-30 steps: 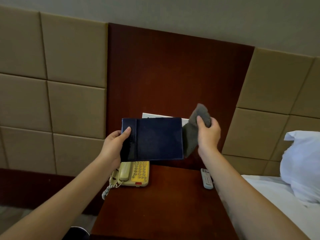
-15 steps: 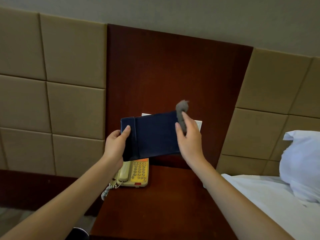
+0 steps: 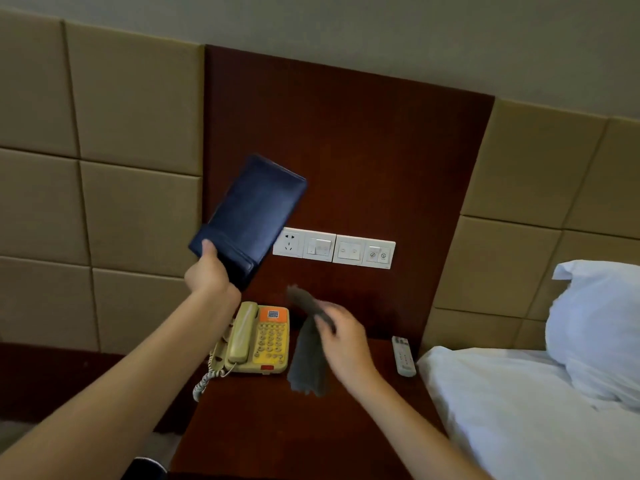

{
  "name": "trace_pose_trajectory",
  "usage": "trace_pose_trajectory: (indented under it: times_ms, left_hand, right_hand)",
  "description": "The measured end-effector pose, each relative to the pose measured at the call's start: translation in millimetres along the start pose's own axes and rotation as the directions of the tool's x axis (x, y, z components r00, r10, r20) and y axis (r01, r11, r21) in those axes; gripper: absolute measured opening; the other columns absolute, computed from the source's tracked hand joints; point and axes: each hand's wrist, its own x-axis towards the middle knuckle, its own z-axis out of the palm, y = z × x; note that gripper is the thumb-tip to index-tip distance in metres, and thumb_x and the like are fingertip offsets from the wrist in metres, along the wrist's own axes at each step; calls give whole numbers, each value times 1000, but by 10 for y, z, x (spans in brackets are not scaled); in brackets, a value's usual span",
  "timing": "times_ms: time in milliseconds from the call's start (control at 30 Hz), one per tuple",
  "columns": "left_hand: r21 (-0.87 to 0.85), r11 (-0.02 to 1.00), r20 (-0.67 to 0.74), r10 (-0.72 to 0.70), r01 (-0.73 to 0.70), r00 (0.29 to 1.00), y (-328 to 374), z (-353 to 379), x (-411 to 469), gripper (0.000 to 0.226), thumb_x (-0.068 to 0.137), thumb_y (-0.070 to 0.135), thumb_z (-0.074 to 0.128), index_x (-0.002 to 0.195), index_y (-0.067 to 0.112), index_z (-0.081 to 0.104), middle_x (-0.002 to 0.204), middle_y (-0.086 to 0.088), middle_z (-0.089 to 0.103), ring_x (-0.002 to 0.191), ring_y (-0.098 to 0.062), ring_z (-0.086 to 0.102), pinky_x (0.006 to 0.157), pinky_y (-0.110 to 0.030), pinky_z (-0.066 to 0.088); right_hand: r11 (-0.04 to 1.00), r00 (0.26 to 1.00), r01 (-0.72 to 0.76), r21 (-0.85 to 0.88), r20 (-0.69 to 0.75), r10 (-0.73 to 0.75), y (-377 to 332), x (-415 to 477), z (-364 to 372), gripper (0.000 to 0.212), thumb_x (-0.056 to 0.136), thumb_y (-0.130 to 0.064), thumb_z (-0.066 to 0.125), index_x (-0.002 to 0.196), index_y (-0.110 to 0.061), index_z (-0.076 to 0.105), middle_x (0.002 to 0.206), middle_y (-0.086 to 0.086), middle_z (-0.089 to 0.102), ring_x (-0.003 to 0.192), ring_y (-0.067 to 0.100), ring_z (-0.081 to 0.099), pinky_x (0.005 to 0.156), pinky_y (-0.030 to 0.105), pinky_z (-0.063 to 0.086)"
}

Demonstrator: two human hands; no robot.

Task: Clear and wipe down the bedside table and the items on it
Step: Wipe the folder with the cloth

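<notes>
Above the table [image 3: 263, 427], left hand [image 3: 211, 275] grips a navy folder [image 3: 252, 209], right hand [image 3: 343, 337] pinches a grey cloth [image 3: 306, 362]; phone label [image 3: 273, 314] illegible.

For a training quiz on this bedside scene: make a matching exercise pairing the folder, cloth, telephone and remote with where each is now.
Things:
1 blue folder
2 grey cloth
3 telephone
4 remote

Places:
A on the table, beside the bed
B raised in the left hand
C on the table's left side
D held in the right hand

Pairs: 1-B; 2-D; 3-C; 4-A
</notes>
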Motion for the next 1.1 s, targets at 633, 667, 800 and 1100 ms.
trace_pose_trajectory:
  times_ms: [633, 667, 800, 1100]
  left_hand:
    - [46, 990, -64, -128, 131, 990, -457, 82, -92, 43, 97, 34, 52, 125, 2, 52, 121, -6, 59, 107, -29, 59, 84, -40, 47]
    - [55, 994, -45, -90, 92, 995, -420, 65, -62, 41, 97, 31, 53, 125, 2, 52, 118, -4, 59, 105, -27, 59, 83, -39, 48]
    - [183, 982, 74, -56, 42, 996, -433, -53, 149, 32, 95, 28, 57, 114, 3, 54, 101, -7, 64, 99, -29, 62, 78, -38, 51]
    - [614, 786, 236, -104, -66, 966, -989, -366, 519, 27, 92, 32, 59, 111, 12, 57, 113, -8, 60, 97, -25, 59, 82, -40, 51]
  right_hand:
    - [954, 983, 152, 258, -139, -119, -372, 0, 428, 37, 101, -15, 44, 138, -20, 48, 126, -14, 53, 118, -4, 48, 98, 8, 39]
    - [964, 990, 137, 229, -52, -128, -274, -33, 443, 36, 101, -15, 44, 136, -20, 50, 125, -13, 55, 116, -4, 50, 97, 9, 40]
    - [995, 984, 21, -94, 177, -4, 129, -65, 479, 35, 101, -22, 42, 134, -16, 53, 127, 3, 61, 117, 17, 56, 92, 23, 43]
    - [904, 879, -379, -198, 230, 419, 1141, -35, 233, 25, 97, -20, 51, 117, -9, 61, 115, 6, 64, 110, 21, 58, 85, 26, 46]
